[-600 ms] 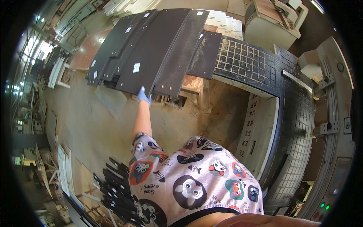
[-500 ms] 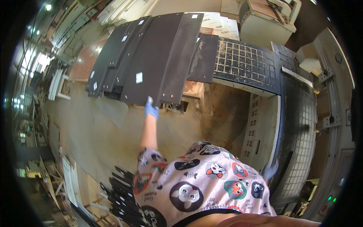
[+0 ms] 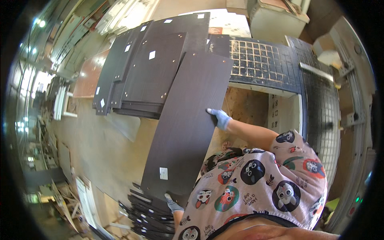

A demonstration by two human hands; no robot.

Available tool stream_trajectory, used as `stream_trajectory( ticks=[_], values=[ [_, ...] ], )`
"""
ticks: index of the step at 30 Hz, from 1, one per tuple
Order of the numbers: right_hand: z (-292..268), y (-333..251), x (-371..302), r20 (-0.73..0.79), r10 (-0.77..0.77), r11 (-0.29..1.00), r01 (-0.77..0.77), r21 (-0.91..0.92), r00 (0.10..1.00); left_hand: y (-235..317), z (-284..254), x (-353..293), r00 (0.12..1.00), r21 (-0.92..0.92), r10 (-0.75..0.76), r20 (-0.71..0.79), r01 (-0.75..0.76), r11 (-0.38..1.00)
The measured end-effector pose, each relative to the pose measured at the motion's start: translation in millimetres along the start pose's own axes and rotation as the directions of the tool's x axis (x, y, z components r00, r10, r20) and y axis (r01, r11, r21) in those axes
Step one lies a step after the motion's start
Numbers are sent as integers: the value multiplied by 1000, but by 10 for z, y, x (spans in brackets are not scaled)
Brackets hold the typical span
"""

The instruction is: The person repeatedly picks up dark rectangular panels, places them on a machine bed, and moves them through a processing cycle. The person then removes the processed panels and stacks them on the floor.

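A long dark brown board (image 3: pixel 186 116) slants across the middle, its far end over a stack of similar boards and its near end close to my body. My left hand (image 3: pixel 175 204), in a blue-grey glove, grips the near end, thumb on the upper face and fingers hidden below. On the right long edge, my right hand (image 3: pixel 221 118), gloved alike, holds on about halfway along, thumb on top. A white label (image 3: pixel 163 173) sits near the board's near end. The stacked dark boards (image 3: pixel 146 74) carry white labels and small drilled holes.
To the right is a black machine bed with a grid top (image 3: pixel 260 60) and a metal rail. Bundled dark strips (image 3: pixel 150 216) lie at the lower left, close to the board's near end. A reddish-brown panel (image 3: pixel 91 76) stands left of the stack; white panels (image 3: pixel 228 20) lie behind.
The long board has come off the stack toward me and turned aslant. My left hand has moved down to its near end; my right hand has come from beside the machine to its right edge.
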State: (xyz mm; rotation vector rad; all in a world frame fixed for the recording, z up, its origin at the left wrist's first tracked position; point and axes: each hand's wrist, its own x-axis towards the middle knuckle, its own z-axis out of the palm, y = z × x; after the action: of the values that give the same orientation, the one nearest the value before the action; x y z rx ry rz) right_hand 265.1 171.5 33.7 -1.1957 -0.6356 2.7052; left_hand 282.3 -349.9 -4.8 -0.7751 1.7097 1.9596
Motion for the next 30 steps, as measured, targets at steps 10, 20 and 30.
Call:
stream_trajectory(
  ticks=[10, 20, 30],
  values=[
    [-1718, -94, -1239, -418, -234, 850, 393, 350, 878, 1127, 2256, 39, 917, 680, 263, 300, -399, 615],
    [-3613, -1206, -1869, -875, -217, 649, 733, 202, 433, -185, 5521, 450, 546, 351, 84, 834, -641, 682],
    [-4053, -2323, -2211, -845, -531, 795, -302, -525, 71, -1222, 7059, -395, 401, 390, -68, 913, -911, -137]
  ],
)
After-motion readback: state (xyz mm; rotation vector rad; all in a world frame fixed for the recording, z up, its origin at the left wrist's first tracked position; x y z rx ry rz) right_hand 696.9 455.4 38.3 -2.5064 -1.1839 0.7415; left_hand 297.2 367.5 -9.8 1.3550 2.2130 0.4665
